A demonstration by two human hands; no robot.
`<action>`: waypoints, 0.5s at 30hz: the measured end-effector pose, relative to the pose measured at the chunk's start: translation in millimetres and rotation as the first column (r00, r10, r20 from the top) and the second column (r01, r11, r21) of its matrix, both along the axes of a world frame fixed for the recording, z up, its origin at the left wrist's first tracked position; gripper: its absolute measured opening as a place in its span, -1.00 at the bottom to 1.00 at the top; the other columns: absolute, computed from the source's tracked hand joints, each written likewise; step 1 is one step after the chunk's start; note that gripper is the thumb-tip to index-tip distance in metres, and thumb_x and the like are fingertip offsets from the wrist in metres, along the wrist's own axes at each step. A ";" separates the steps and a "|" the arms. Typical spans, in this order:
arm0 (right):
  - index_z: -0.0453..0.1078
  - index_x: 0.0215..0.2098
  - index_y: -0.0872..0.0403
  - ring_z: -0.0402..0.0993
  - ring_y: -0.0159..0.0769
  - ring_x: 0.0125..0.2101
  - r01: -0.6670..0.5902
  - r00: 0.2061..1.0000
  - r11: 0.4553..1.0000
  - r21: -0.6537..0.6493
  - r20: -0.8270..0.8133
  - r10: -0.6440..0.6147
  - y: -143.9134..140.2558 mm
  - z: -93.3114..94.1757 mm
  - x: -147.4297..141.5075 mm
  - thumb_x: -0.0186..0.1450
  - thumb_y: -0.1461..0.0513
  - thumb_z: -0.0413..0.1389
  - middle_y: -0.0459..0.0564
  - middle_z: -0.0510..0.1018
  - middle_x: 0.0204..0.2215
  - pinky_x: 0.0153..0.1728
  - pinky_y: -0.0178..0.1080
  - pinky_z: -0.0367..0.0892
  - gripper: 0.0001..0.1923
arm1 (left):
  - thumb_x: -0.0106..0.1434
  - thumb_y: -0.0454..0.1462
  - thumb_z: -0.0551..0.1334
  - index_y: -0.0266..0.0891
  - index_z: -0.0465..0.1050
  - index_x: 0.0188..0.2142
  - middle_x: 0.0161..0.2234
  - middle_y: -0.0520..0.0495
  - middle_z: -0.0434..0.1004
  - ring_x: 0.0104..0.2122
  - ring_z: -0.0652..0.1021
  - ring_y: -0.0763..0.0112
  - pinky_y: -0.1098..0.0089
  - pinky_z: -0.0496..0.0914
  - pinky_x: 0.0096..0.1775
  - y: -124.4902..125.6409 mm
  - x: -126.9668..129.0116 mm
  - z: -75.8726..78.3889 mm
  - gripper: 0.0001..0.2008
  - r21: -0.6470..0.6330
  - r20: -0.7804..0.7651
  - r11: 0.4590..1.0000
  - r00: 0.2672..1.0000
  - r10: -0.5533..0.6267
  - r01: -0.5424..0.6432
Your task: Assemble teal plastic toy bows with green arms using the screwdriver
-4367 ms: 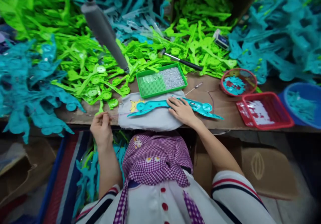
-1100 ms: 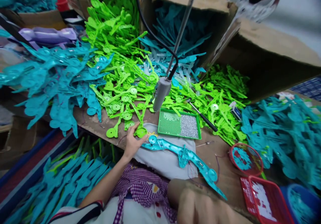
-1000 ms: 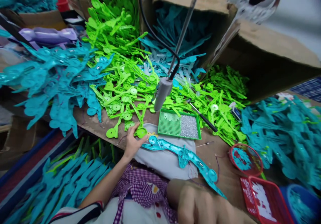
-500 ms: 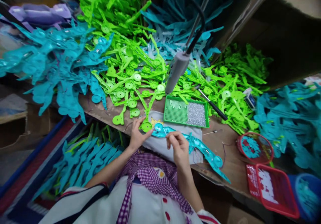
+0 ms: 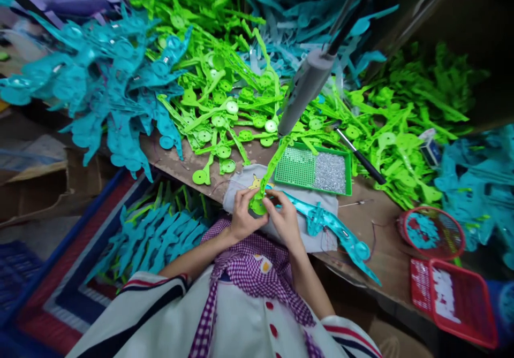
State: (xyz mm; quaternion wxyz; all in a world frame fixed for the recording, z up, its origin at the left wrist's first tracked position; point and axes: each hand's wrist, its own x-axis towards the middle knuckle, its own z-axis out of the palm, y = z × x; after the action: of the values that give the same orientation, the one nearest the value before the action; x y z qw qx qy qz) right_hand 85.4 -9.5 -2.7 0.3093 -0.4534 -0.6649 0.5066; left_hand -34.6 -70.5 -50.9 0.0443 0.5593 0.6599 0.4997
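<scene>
My left hand [image 5: 244, 216] is closed on the round end of a green plastic arm-like piece [image 5: 272, 169], whose long part sticks up and away from me. From the other side, the fingers of my right hand [image 5: 284, 220] close on the same round end. Under and right of the hands lies a long teal plastic piece [image 5: 317, 216] on a grey cloth [image 5: 241, 179] with a yellow cartoon print. Its near end is hidden behind my fingers. Whether a small part is pinched in the right fingers cannot be seen.
A grey electric screwdriver [image 5: 307, 90] hangs over a green tray [image 5: 348, 181] of small metal pieces. A black-handled hammer [image 5: 361, 157] lies beside it. Green pieces [image 5: 219, 120] and teal pieces [image 5: 116, 80] are heaped around. Red baskets [image 5: 461, 304] stand right; a crate [image 5: 76, 272] of assembled pieces is lower left.
The green piece has been lifted and tilted upright off the table. My right hand has moved left from above the teal piece to join my left hand on it. The view has shifted.
</scene>
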 end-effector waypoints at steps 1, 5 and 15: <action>0.51 -0.09 0.04 0.56 -0.20 -0.24 0.003 1.000 1.000 -0.028 -0.016 -0.003 1.0 -2.7 -0.6 0.31 0.05 0.14 0.05 0.65 -0.22 -0.14 -0.15 0.47 -0.70 | 0.14 -0.25 0.36 -0.23 0.32 0.16 -0.08 -0.18 0.42 -0.05 0.52 0.17 0.18 0.51 -0.01 -0.8 2.2 -0.2 -0.41 0.003 -0.004 1.000 1.000 -0.006 0.006; 0.53 -0.15 0.05 0.58 -0.19 -0.24 -0.002 1.000 1.000 -0.021 0.010 0.002 7.2 -11.3 9.5 0.30 0.05 0.14 0.05 0.67 -0.23 -0.14 -0.15 0.47 -0.71 | 0.17 -0.19 0.39 -0.24 0.28 0.23 -0.04 -0.20 0.41 -0.01 0.52 0.17 0.18 0.50 0.02 -6.4 -3.8 2.9 -0.34 -0.082 -0.019 0.992 0.995 -0.099 0.097; 0.58 -0.17 0.02 0.60 -0.19 -0.24 -0.099 0.987 0.993 0.068 0.132 0.089 27.8 0.0 57.8 0.34 0.00 0.12 0.01 0.70 -0.23 -0.18 -0.14 0.47 -0.68 | 0.41 -0.35 0.12 -0.17 0.58 -0.11 -0.13 -0.11 0.53 -0.05 0.49 0.17 0.13 0.39 0.01 35.9 -70.8 33.5 -0.76 -0.427 -0.156 0.854 0.906 -0.394 0.297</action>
State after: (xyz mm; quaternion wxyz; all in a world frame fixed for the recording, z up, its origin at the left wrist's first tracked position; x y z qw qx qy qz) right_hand 143.2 18.3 -2.7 0.2584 -0.4411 -0.7226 0.4653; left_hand -105.4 -34.6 -17.5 0.1661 0.7045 0.6350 0.2698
